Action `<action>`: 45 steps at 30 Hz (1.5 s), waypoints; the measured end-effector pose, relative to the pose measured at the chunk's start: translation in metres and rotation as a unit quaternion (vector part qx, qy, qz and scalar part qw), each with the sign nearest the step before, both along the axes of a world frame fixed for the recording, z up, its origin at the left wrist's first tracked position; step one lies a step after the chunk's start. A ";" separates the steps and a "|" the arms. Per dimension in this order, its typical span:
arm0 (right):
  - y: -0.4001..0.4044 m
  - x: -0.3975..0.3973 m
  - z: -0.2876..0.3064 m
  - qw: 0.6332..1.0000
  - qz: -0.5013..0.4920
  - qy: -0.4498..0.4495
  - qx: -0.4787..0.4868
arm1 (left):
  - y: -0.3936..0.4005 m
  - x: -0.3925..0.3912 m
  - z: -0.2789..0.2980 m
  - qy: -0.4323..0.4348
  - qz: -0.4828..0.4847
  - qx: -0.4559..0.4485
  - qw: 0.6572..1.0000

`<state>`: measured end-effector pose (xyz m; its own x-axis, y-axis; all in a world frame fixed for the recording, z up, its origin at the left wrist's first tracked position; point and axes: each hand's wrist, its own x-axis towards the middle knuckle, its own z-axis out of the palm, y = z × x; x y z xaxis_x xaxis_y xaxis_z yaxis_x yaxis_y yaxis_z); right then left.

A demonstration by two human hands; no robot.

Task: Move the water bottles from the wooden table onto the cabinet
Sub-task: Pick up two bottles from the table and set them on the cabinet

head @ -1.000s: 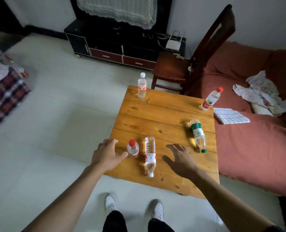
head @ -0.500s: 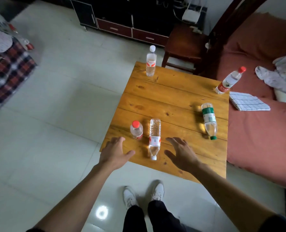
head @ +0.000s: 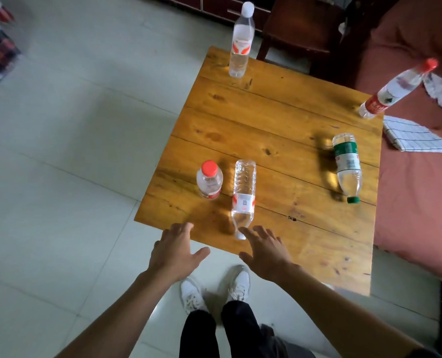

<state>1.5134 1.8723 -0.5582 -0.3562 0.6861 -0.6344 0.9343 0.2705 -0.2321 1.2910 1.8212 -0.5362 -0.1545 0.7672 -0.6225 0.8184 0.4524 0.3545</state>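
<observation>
Several clear water bottles rest on the wooden table (head: 274, 120). A short red-capped bottle (head: 209, 180) stands near the front left. Beside it a white-capped bottle (head: 243, 197) lies flat, cap towards me. A green-labelled bottle (head: 347, 165) lies at the right. A tall white-capped bottle (head: 241, 40) stands at the far corner, and a red-capped bottle (head: 395, 90) stands at the far right corner. My left hand (head: 174, 250) hovers open over the table's front edge. My right hand (head: 265, 251) is open, fingertips by the lying bottle's cap. Only the cabinet's lower drawers (head: 230, 9) show at the top.
A dark wooden chair (head: 300, 29) stands behind the table. A rust-red bed (head: 416, 202) with a checked cloth (head: 416, 135) borders the table's right side. Pale floor tiles (head: 67, 164) spread to the left. My white shoes (head: 214, 288) stand below the table's front edge.
The view has tilted down and closer to the table. Both hands have drawn back towards the table's front edge, and the right hand now sits by the lying bottle's cap. No bottle has moved.
</observation>
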 end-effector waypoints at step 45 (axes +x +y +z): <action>0.134 0.002 0.057 0.935 -0.228 0.151 0.226 | 0.061 -0.020 0.029 0.041 -0.003 0.064 0.997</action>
